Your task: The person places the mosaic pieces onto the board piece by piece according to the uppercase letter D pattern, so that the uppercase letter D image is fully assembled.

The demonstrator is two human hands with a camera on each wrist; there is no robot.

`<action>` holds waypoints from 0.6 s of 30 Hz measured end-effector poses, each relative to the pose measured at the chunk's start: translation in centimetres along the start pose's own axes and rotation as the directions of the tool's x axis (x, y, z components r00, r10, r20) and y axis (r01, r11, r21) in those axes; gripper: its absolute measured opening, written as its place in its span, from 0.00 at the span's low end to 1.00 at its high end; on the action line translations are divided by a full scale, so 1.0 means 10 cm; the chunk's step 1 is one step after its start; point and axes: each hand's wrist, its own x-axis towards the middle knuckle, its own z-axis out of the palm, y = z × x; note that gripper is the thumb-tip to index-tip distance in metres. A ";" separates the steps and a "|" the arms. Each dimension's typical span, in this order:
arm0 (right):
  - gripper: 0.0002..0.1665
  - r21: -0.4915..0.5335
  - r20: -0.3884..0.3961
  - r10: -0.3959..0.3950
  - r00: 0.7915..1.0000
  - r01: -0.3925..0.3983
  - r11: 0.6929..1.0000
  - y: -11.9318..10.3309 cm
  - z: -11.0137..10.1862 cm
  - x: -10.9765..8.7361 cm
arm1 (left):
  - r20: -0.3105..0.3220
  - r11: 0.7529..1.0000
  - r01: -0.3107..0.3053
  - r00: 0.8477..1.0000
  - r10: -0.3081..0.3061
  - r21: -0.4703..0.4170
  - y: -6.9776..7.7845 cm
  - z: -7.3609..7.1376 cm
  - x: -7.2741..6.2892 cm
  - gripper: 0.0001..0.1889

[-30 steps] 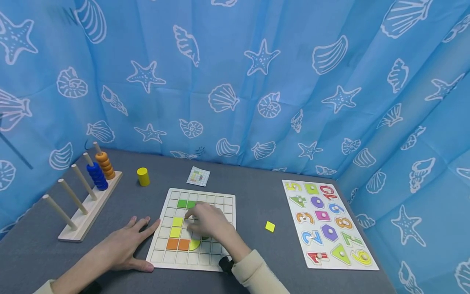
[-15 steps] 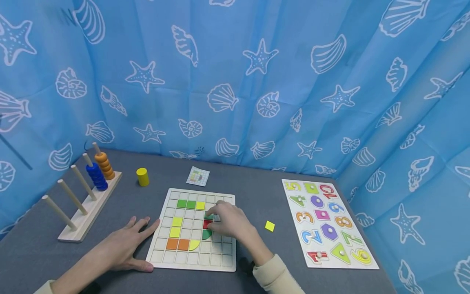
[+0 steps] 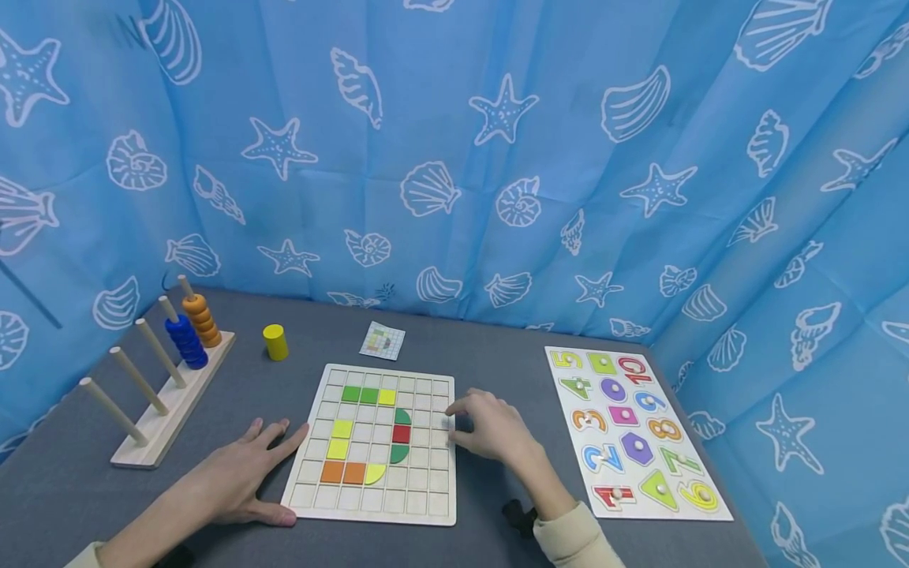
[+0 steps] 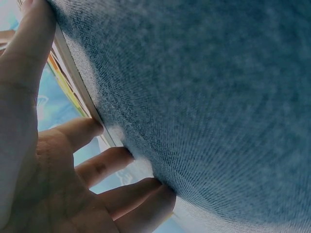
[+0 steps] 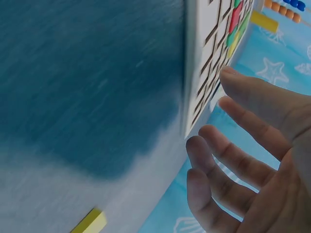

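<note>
A white grid board (image 3: 419, 502) lies flat on the table, bearing green, yellow, orange and red tiles. My left hand (image 3: 237, 477) rests spread at the board's left edge, thumb and fingertips on the tabletop; the left wrist view shows them along the board's side. Over the right edge of the board hovers my right hand (image 3: 495, 430), fingers loosely bent and holding nothing. In the right wrist view a gap shows between the thumb (image 5: 243, 87) and the other fingers. A red tile (image 3: 401, 435) sits between two green quarter-round tiles. One yellow square tile (image 3: 521, 436) lies loose right of that hand.
Behind the board lies a small printed pattern card (image 3: 382, 341). A yellow cylinder (image 3: 275, 342) and a wooden peg stand (image 3: 173, 402) with blue and orange rings are to the left. At right lies a number and shape puzzle (image 3: 635, 438). A blue curtain (image 3: 454, 158) hangs behind.
My right hand has moved right, from over the board's middle to its right edge, uncovering the yellow, red and green tiles. The left hand has stayed in place.
</note>
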 end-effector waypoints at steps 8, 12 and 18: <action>0.21 -0.019 0.003 0.035 0.999 -0.035 0.999 0.24 -0.04 -0.12 | 0.011 1.000 0.012 1.000 -0.012 -0.001 0.00 0.00 0.01 0.67; 0.23 -0.042 0.024 0.087 0.996 -0.086 0.995 0.34 -0.07 -0.17 | 0.020 1.000 0.017 1.000 -0.017 0.000 0.00 0.00 0.02 0.67; 0.23 -0.047 0.053 0.139 0.989 -0.137 0.989 0.45 -0.12 -0.23 | 0.025 1.000 0.023 0.999 -0.023 0.001 0.00 0.00 0.02 0.67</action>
